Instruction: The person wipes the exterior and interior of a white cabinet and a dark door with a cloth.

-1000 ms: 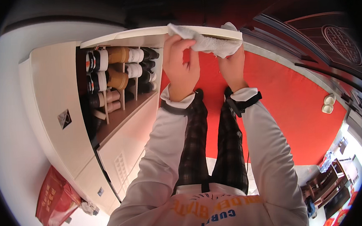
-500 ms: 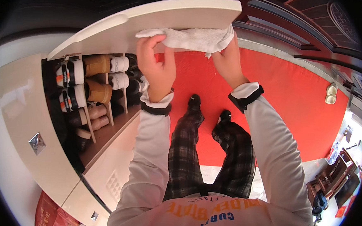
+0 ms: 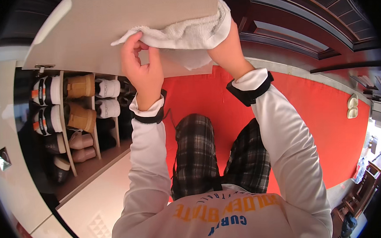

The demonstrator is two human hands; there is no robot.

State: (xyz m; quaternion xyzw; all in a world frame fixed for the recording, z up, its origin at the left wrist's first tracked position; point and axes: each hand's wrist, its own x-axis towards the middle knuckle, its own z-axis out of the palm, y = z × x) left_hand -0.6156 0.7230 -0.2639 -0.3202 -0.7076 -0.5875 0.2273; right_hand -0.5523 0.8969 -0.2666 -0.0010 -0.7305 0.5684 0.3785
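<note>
A white terry cloth (image 3: 185, 34) is stretched across the inner face of an open cabinet door (image 3: 131, 13). My left hand (image 3: 143, 71) pinches the cloth near its left end, thumb and fingers curled. At the other end, by the door's free edge, my right hand (image 3: 230, 51) grips the cloth; most of its fingers are hidden behind the fabric. Below the cloth, a paler patch shows on the door's lower part.
To the left, the open shoe cabinet holds brown boots (image 3: 80, 86), white shoes (image 3: 107, 88) and pink shoes (image 3: 82, 147) between dividers (image 3: 63, 122). A red mat (image 3: 295, 125) covers the floor. Light slippers (image 3: 352, 106) lie at the right, near a dark panelled door (image 3: 298, 29).
I have crouched lower, with my knees now bent forward. More of the door's inner face shows. Both hands and the cloth have shifted left in view, and the cloth is still held.
</note>
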